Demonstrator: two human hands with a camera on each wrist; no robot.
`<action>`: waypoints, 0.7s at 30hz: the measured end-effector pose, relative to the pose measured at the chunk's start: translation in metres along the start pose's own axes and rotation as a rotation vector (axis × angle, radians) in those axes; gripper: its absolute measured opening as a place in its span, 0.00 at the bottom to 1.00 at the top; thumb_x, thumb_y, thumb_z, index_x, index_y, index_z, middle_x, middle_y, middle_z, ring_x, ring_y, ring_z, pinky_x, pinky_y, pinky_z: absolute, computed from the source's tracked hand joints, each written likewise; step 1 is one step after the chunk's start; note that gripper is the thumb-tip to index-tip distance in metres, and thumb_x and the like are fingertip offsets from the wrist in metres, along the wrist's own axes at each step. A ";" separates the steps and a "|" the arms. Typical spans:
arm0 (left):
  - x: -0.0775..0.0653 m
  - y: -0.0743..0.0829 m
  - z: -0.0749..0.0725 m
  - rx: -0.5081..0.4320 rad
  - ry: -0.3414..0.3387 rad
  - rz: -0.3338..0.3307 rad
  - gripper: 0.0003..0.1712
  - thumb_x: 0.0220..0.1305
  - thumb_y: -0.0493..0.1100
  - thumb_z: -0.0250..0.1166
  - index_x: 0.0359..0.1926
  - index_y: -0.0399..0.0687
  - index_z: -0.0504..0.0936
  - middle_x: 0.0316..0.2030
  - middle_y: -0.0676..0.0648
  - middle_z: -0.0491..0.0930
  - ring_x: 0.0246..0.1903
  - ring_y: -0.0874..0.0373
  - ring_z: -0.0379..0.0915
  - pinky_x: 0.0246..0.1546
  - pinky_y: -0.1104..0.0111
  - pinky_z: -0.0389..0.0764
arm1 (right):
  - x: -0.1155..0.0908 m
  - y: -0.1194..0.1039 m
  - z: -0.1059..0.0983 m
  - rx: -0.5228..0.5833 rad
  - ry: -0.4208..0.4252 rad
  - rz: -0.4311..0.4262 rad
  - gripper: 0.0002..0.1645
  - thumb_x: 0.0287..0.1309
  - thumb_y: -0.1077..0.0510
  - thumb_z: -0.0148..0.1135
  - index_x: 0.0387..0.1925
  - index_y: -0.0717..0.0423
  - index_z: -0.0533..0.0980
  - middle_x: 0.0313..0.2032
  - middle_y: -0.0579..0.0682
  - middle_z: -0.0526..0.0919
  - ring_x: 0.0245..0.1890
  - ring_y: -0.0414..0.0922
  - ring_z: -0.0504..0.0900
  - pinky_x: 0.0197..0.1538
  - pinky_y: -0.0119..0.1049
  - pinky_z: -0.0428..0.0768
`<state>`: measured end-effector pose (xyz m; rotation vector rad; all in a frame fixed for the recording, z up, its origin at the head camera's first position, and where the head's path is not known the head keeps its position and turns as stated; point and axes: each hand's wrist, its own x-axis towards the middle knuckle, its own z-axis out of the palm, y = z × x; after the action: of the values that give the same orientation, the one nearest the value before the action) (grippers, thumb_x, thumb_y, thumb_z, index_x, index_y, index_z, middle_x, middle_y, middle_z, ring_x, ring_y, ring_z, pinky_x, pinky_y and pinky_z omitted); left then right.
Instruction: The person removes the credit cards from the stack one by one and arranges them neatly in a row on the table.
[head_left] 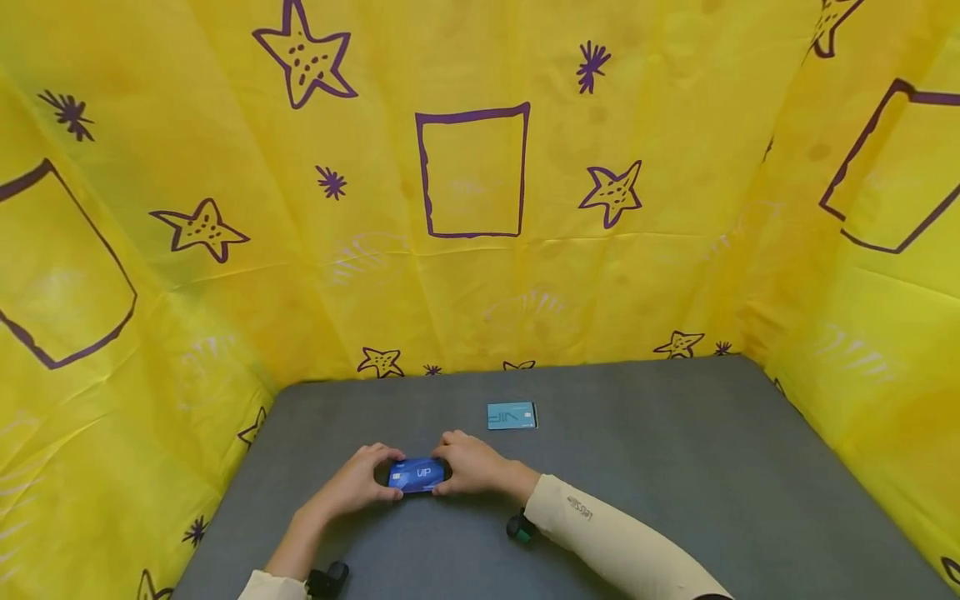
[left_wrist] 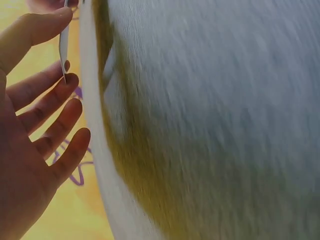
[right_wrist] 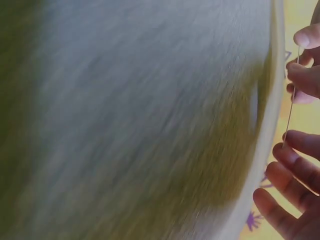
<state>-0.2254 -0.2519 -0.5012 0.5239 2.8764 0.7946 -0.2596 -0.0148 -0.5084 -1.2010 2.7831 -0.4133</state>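
A blue card marked VIP [head_left: 417, 475] is held between both hands, its printed face showing in the head view. At its left end my left hand [head_left: 356, 483] pinches it between thumb and fingers. My right hand [head_left: 476, 465] pinches the opposite end the same way. Both wrist views show the card edge-on: as a thin pale strip [left_wrist: 64, 47] by the left thumb, and as a fine line [right_wrist: 292, 107] by the right fingers. The lower fingers of each hand are spread off the card there.
Beyond the right hand, a teal card [head_left: 512, 416] lies flat on the grey table [head_left: 645, 467]. Yellow cloth [head_left: 472, 292] printed with purple stars and frames hangs around the back and sides. Dark wrist devices [head_left: 327, 579] are strapped at both wrists.
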 end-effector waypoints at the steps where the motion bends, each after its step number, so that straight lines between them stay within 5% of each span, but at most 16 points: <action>1: -0.001 -0.002 -0.001 0.006 -0.002 0.003 0.28 0.46 0.50 0.77 0.49 0.49 0.82 0.46 0.50 0.79 0.48 0.53 0.69 0.51 0.54 0.73 | 0.002 -0.002 0.001 0.000 0.000 0.001 0.33 0.51 0.36 0.69 0.54 0.49 0.79 0.41 0.42 0.75 0.38 0.35 0.68 0.41 0.25 0.70; 21: -0.033 -0.037 -0.019 -0.013 -0.002 -0.012 0.28 0.44 0.51 0.78 0.48 0.49 0.82 0.47 0.49 0.80 0.46 0.53 0.69 0.47 0.61 0.74 | 0.032 -0.045 0.021 -0.065 -0.017 0.024 0.33 0.50 0.33 0.68 0.53 0.45 0.80 0.40 0.40 0.74 0.38 0.35 0.68 0.40 0.26 0.70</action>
<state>-0.2091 -0.3022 -0.5037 0.5055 2.8681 0.8098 -0.2464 -0.0719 -0.5146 -1.1771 2.8138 -0.3121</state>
